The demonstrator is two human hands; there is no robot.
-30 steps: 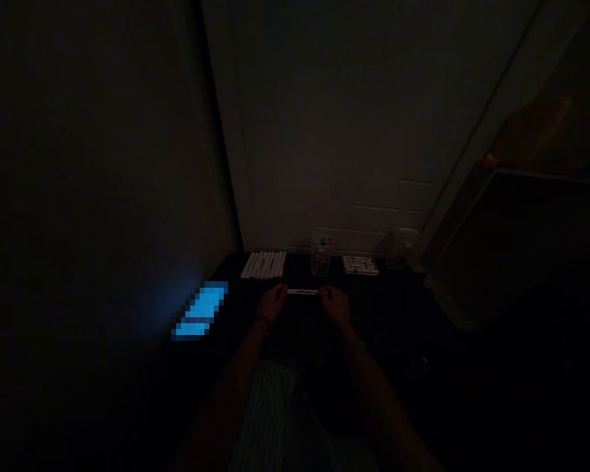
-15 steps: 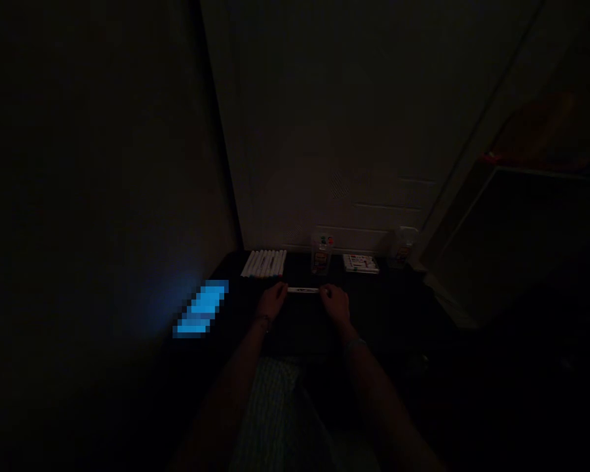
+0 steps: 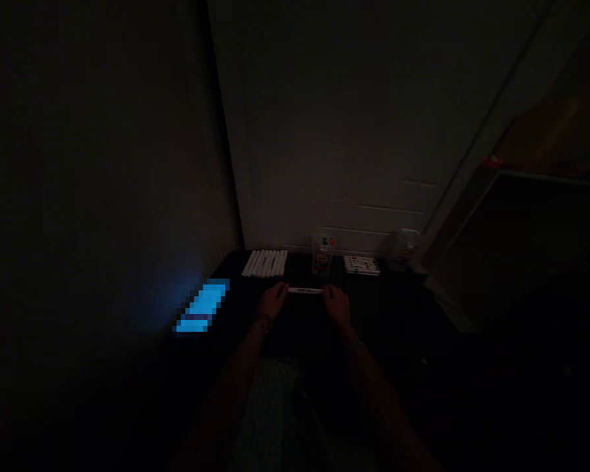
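Observation:
A white marker (image 3: 305, 290) with dark print lies level between my two hands, over the dark tabletop (image 3: 305, 328). My left hand (image 3: 274, 301) is closed on its left end. Around the right end the fingers of my right hand (image 3: 336, 305) are closed too. Behind my left hand, several white markers (image 3: 265, 263) lie side by side in a row. A clear plastic container (image 3: 322, 254) with a few coloured bits near its top stands just beyond the held marker. To its right lies a flat stack of white markers (image 3: 362, 265) with printed barrels.
Another clear container (image 3: 403, 249) stands at the back right against the patterned wall (image 3: 324, 144). A glowing blue, pixelated screen (image 3: 202, 307) lies at the table's left side. On the right is a dark shelf unit (image 3: 531, 229). The room is very dim.
The camera view has shifted slightly. Both hands keep their grip on the marker, and its visible length between them is a touch longer.

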